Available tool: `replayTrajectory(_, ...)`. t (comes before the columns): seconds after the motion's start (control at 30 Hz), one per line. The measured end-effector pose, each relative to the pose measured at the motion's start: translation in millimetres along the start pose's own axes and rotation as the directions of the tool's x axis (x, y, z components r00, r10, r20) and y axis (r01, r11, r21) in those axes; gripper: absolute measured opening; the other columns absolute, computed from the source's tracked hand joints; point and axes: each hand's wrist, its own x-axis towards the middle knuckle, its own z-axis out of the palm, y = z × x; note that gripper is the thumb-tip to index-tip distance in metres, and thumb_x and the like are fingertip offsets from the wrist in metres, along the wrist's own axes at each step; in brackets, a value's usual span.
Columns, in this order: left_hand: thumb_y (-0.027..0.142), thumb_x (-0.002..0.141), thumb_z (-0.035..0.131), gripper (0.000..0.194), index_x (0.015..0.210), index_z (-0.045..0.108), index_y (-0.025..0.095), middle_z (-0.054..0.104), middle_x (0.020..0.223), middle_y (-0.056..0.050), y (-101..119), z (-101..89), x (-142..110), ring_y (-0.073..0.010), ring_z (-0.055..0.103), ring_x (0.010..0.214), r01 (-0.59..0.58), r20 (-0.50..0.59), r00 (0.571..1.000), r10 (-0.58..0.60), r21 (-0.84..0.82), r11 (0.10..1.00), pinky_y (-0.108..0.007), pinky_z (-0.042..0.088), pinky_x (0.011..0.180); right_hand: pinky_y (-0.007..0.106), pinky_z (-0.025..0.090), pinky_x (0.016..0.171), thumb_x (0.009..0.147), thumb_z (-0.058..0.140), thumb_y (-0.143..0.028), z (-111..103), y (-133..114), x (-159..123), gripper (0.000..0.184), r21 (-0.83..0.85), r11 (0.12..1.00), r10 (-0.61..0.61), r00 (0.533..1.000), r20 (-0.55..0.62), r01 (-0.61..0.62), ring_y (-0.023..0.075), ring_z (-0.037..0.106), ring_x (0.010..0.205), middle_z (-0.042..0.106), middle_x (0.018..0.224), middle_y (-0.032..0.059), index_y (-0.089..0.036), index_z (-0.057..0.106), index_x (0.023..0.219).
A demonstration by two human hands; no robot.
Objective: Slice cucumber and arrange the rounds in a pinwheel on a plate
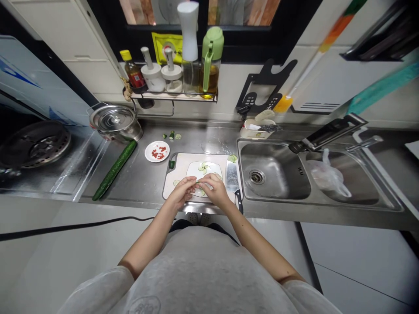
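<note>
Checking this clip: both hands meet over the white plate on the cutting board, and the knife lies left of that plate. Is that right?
Not quite: the head view shows the knife lying right of that white plate. The left hand and right hand do meet over the plate on the cutting board.

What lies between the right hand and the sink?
In the head view, a broad, black-handled kitchen knife lies on the cutting board, between the right hand and the sink.
</note>
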Motion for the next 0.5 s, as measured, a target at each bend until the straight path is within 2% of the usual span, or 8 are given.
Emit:
replayTrajectory(0.2,0.034,0.06,0.077,0.053,0.108,0.057,0.023,0.062,0.074,0.002,-2.2,0.3,4.1,-0.0052,0.05,0.055,-0.036,-0.036,0.999,0.037,0.044,0.998,-0.015,0.027,0.046,0.037,0.042,0.085,0.09,0.055,-0.034,-2.1,1.9,-1.8,0.018,-0.019,0.998,0.067,0.997,0.038,-0.066,0.0216,0.053,0.093,0.062,0.091,0.0058,-0.025,0.071,0.092)
replayTrajectory(0.5,0.033,0.057,0.078,0.053,0.105,0.057,0.022,0.06,0.072,0.003,-5.3,4.5,5.4,-0.0054,0.048,0.055,-0.133,-0.106,0.983,0.148,0.137,0.982,-0.017,0.026,0.048,0.037,0.04,0.087,0.089,0.054,-0.031,-1.2,2.8,-5.2,0.016,0.006,0.995,0.102,0.994,0.046,-0.102,0.0207,0.054,0.09,0.063,0.088,0.0049,-0.022,0.066,0.085)
